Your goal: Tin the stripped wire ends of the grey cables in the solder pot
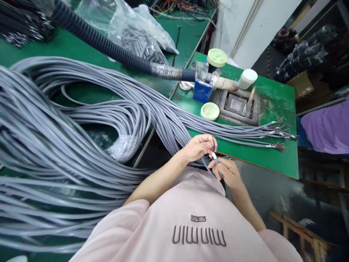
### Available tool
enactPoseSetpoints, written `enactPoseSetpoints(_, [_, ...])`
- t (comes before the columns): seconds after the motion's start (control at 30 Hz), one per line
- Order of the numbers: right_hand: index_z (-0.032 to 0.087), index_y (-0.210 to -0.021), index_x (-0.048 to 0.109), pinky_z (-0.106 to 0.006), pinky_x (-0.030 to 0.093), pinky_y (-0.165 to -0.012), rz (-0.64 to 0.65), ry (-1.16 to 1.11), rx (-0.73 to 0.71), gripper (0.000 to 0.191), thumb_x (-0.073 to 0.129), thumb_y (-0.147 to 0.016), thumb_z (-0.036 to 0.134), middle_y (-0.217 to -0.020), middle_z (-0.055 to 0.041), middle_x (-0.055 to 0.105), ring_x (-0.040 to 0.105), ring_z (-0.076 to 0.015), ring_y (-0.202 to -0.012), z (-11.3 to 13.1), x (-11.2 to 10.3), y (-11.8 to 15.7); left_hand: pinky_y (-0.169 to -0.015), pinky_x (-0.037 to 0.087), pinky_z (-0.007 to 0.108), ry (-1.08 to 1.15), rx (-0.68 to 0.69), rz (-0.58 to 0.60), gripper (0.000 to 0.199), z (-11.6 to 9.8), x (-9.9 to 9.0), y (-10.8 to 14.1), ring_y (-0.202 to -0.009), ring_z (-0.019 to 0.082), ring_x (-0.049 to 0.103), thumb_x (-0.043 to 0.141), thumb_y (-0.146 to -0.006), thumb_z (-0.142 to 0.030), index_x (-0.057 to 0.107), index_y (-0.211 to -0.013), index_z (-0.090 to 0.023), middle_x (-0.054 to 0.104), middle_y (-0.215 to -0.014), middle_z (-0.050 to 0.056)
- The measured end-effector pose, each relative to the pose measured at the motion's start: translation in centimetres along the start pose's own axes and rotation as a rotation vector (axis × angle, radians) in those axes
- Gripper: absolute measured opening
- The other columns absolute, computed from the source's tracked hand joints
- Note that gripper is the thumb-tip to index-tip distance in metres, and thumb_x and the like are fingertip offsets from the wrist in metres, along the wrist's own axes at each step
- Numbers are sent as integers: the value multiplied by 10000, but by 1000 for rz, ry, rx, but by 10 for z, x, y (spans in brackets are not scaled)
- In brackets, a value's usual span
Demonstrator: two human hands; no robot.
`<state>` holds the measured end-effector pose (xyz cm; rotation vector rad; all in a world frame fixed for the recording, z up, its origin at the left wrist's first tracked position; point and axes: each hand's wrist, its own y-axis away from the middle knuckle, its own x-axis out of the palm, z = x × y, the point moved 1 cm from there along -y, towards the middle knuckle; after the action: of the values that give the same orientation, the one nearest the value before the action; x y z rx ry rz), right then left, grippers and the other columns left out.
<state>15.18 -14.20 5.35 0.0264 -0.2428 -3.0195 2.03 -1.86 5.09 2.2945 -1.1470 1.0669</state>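
My left hand pinches the thin coloured wires that fan out of a grey cable's stripped end; red, dark blue and green ones show. Just below it, my right hand is closed around the grey cable near a white band at the end of its jacket. Both hands are close together in front of my pink shirt, at the table's near edge. Beyond them, a bundle of similar grey cables lies across the green table, its stripped ends fanned out at the right.
Coiled grey cables cover the left table. A black corrugated hose runs to a nozzle beside a soot-stained square pot with a brush-like tool. A blue box, a round lid and tubs stand around it. Someone's purple sleeve shows right.
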Motion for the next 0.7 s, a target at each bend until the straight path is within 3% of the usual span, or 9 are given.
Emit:
enactPoseSetpoints(0.43, [136,-898,691,-280,350,-518,32,-104,20,434,473,-945,508,-442,30,500,410,-112,-427,-10,1,-2,-536,445,226,-178,-14,110,349,-11,-7,-3,-581,104,552,853,-638,-422,665,-681,-131,601,-661,23])
enactPoseSetpoints(0.7, [146,-869,682,-273,329,-495,19,-190,21,418,498,-932,516,-422,36,487,393,-112,-407,-10,2,-6,-585,444,250,-415,82,156,267,-31,-5,-1,-634,121,565,800,-713,-410,756,-727,-146,622,-717,62])
